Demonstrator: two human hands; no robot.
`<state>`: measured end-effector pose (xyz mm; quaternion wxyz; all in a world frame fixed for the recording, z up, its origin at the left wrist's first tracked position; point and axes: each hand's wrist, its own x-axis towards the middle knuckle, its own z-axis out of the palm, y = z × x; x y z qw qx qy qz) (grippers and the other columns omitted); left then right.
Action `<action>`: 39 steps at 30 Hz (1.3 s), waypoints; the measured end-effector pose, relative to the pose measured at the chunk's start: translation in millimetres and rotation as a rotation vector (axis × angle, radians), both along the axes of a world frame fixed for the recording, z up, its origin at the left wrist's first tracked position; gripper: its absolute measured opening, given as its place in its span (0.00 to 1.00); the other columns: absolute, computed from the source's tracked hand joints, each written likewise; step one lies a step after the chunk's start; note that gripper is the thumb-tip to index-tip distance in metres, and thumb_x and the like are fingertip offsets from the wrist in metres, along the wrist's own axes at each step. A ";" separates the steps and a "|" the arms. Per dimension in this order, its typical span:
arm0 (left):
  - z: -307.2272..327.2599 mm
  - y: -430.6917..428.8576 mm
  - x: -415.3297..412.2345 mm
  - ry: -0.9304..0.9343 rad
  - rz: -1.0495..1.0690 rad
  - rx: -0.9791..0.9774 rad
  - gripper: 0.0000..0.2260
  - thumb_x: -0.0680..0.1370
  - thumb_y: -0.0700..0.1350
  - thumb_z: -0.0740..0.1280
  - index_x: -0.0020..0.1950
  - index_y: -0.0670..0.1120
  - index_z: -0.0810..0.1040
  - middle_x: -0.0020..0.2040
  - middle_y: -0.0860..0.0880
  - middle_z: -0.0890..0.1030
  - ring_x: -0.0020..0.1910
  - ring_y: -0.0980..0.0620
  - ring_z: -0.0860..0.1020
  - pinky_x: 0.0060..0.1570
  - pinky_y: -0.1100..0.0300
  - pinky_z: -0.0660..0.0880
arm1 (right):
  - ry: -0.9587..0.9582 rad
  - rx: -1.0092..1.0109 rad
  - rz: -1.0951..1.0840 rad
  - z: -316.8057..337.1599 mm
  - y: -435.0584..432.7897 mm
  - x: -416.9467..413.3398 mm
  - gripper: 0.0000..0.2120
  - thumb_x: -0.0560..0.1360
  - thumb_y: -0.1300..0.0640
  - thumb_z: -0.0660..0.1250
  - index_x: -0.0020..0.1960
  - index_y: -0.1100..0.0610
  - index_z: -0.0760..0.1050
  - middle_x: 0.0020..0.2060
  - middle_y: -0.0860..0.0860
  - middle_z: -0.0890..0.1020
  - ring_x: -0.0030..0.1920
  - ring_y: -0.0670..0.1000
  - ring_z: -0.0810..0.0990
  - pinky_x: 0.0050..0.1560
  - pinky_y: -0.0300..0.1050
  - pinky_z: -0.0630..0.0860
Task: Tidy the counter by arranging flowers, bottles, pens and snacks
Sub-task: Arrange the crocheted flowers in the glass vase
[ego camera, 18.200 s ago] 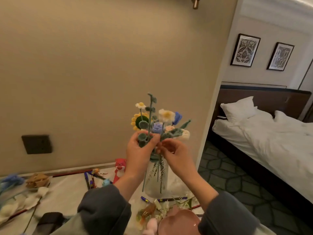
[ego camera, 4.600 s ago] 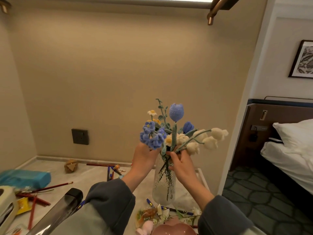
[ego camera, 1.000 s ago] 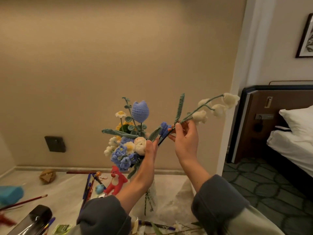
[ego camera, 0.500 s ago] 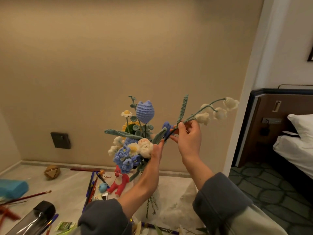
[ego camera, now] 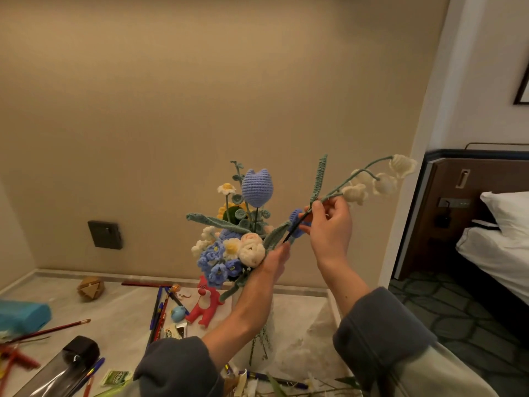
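Observation:
A crocheted bouquet (ego camera: 243,242) with a tall blue tulip (ego camera: 257,187) stands in a glass vase (ego camera: 266,342), which my left forearm mostly hides. My right hand (ego camera: 329,224) pinches the dark stem of a sprig of white bell flowers (ego camera: 383,181), held slanted up to the right of the bouquet. The sprig's lower end points down at the bouquet's right edge. My left hand (ego camera: 274,259) reaches in there, its fingers straight against the leaves and blooms next to that stem end.
On the marble counter (ego camera: 120,305) lie several pens (ego camera: 157,310), a red toy figure (ego camera: 204,303), a pencil (ego camera: 57,329), a wooden ball (ego camera: 90,288), a teal pack (ego camera: 23,313), a black-capped bottle (ego camera: 65,365) and a snack sachet (ego camera: 116,376). A bed (ego camera: 501,253) is at right.
The white bell sprig, which sat among the other flowers 4.6 s ago, is now out to the right in my right hand. Over the last second both hands barely shifted.

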<state>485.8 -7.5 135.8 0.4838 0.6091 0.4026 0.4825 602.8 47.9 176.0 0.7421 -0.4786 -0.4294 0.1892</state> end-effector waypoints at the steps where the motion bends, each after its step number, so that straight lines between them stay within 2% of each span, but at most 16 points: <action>1: -4.5 -4.1 -3.1 0.023 0.003 -0.025 0.18 0.83 0.47 0.54 0.71 0.44 0.70 0.70 0.49 0.72 0.70 0.54 0.68 0.72 0.56 0.63 | -0.011 -0.013 0.006 -1.4 -0.6 -0.6 0.10 0.80 0.60 0.62 0.41 0.53 0.69 0.37 0.54 0.79 0.38 0.58 0.84 0.38 0.57 0.82; 4: -25.2 -8.2 -14.0 0.246 -0.070 -0.001 0.12 0.81 0.45 0.61 0.63 0.50 0.77 0.61 0.55 0.79 0.61 0.62 0.75 0.66 0.60 0.70 | -0.027 -0.036 0.026 -6.6 -3.4 -3.8 0.10 0.80 0.60 0.62 0.41 0.53 0.68 0.38 0.56 0.80 0.38 0.56 0.84 0.37 0.58 0.83; 6: -34.4 -4.5 -16.1 0.323 -0.057 -0.082 0.08 0.80 0.44 0.62 0.55 0.52 0.79 0.57 0.53 0.80 0.56 0.60 0.76 0.63 0.59 0.72 | -0.036 -0.052 0.034 -10.7 -5.1 -5.4 0.10 0.80 0.60 0.62 0.41 0.53 0.69 0.39 0.56 0.79 0.41 0.57 0.84 0.37 0.57 0.83; 8: -39.7 -1.9 -20.5 0.318 0.027 -0.161 0.07 0.79 0.42 0.63 0.48 0.53 0.79 0.52 0.52 0.81 0.53 0.56 0.78 0.59 0.56 0.73 | -0.062 -0.070 0.041 -16.6 -7.0 -8.0 0.09 0.80 0.60 0.62 0.42 0.53 0.69 0.40 0.56 0.80 0.42 0.57 0.84 0.37 0.57 0.83; 10: -43.5 -1.8 -26.8 0.295 0.106 -0.204 0.08 0.78 0.41 0.63 0.45 0.52 0.78 0.46 0.50 0.81 0.49 0.52 0.78 0.55 0.55 0.74 | -0.105 -0.081 0.044 -23.6 -9.7 -12.5 0.08 0.80 0.60 0.62 0.42 0.54 0.69 0.40 0.56 0.80 0.41 0.57 0.83 0.38 0.59 0.82; 13: -46.5 -5.3 -35.5 0.309 0.137 -0.223 0.08 0.79 0.42 0.62 0.44 0.50 0.79 0.41 0.52 0.81 0.43 0.54 0.78 0.51 0.58 0.73 | -0.205 -0.078 0.038 -33.3 -12.7 -17.0 0.07 0.80 0.58 0.62 0.43 0.54 0.70 0.37 0.52 0.78 0.40 0.56 0.81 0.39 0.62 0.81; 16: -47.7 -6.4 -39.4 0.196 0.145 -0.209 0.08 0.80 0.40 0.60 0.48 0.47 0.79 0.41 0.51 0.81 0.42 0.55 0.78 0.45 0.62 0.74 | -0.273 -0.075 0.047 -41.1 -16.1 -18.2 0.07 0.79 0.57 0.64 0.42 0.51 0.70 0.37 0.50 0.79 0.40 0.55 0.81 0.41 0.63 0.79; 18: -44.2 -8.0 -39.9 0.106 0.120 -0.199 0.09 0.81 0.39 0.59 0.54 0.46 0.78 0.40 0.49 0.81 0.39 0.56 0.79 0.40 0.64 0.74 | -0.357 -0.119 0.083 -48.2 -17.7 -19.6 0.06 0.77 0.57 0.66 0.42 0.51 0.72 0.37 0.47 0.81 0.39 0.52 0.81 0.41 0.57 0.79; 20: -42.8 -7.2 -39.0 0.077 0.098 -0.169 0.10 0.82 0.40 0.57 0.58 0.48 0.76 0.41 0.48 0.81 0.39 0.54 0.79 0.39 0.63 0.74 | -0.439 -0.189 0.090 -58.6 -19.1 -21.5 0.07 0.75 0.57 0.68 0.41 0.50 0.73 0.35 0.44 0.81 0.38 0.47 0.80 0.39 0.46 0.74; 22: -44.5 -7.1 -37.6 0.073 0.093 -0.147 0.11 0.82 0.40 0.57 0.60 0.51 0.75 0.40 0.48 0.82 0.39 0.53 0.79 0.41 0.60 0.74 | -0.449 -0.264 0.069 -70.6 -19.6 -22.1 0.08 0.74 0.55 0.70 0.39 0.48 0.74 0.34 0.42 0.80 0.38 0.45 0.79 0.38 0.43 0.70; 26: -52.6 -7.2 -37.0 0.096 0.060 -0.120 0.13 0.82 0.41 0.59 0.62 0.57 0.72 0.37 0.50 0.82 0.37 0.54 0.80 0.40 0.60 0.75 | -0.328 -0.339 0.047 -85.7 -18.3 -20.2 0.07 0.73 0.53 0.72 0.38 0.53 0.78 0.35 0.47 0.82 0.39 0.48 0.80 0.39 0.44 0.73; 30: -54.1 -7.4 -38.5 0.106 0.054 -0.110 0.14 0.81 0.41 0.59 0.61 0.58 0.71 0.37 0.50 0.82 0.37 0.54 0.80 0.39 0.60 0.75 | -0.284 -0.362 0.040 -88.5 -15.8 -26.2 0.07 0.72 0.54 0.73 0.37 0.55 0.79 0.33 0.49 0.82 0.37 0.49 0.80 0.38 0.45 0.74; 35: -56.7 -6.9 -39.2 0.126 0.073 -0.149 0.13 0.81 0.39 0.59 0.60 0.54 0.74 0.38 0.50 0.82 0.36 0.56 0.80 0.40 0.61 0.75 | -0.221 -0.398 0.062 -97.8 -16.3 -38.7 0.07 0.72 0.54 0.72 0.36 0.53 0.79 0.33 0.50 0.83 0.38 0.52 0.81 0.41 0.53 0.79; 39: -63.2 -12.1 -45.2 0.134 0.081 -0.189 0.13 0.80 0.37 0.58 0.60 0.49 0.75 0.39 0.50 0.82 0.36 0.56 0.80 0.37 0.64 0.75 | -0.197 -0.398 0.140 -100.1 -14.4 -36.1 0.05 0.74 0.54 0.70 0.42 0.54 0.82 0.38 0.50 0.85 0.42 0.51 0.83 0.47 0.56 0.80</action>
